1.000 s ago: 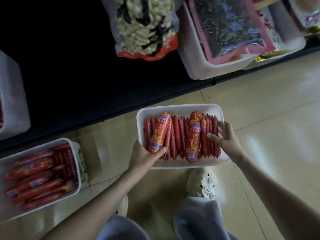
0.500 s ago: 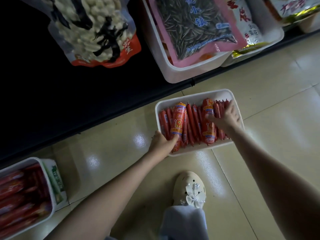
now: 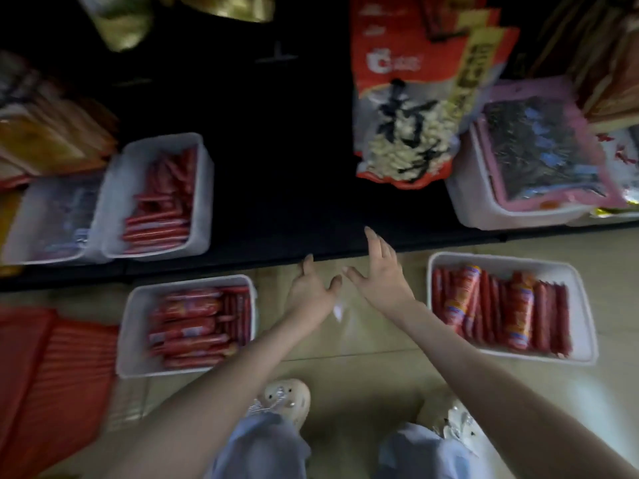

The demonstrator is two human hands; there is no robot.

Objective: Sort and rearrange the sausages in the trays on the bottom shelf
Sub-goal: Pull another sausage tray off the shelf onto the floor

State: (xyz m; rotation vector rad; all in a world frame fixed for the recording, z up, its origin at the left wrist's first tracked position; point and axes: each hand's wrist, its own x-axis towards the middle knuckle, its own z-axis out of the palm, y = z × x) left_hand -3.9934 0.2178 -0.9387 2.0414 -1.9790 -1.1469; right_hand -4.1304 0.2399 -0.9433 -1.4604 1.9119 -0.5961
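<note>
Both hands are no longer gripping the white tray (image 3: 505, 261), which is now lying on the floor (image 3: 363, 344) at the right, just in front of the bottom shelf (image 3: 276, 202). The left hand (image 3: 311, 288) and right hand (image 3: 382, 271) are hovering side by side, fingers spread, holding nothing. Red sausages (image 3: 484, 305) are lying in rows inside the tray, with two fatter ones on top.

both hands empty, L hand (image 3: 313, 288) + R hand (image 3: 383, 276) fingers spread betw 2 floor sausage trays, L tray (image 3: 138, 340), R tray (image 3: 574, 281), 3rd tray (image 3: 204, 188) on shelf
</note>
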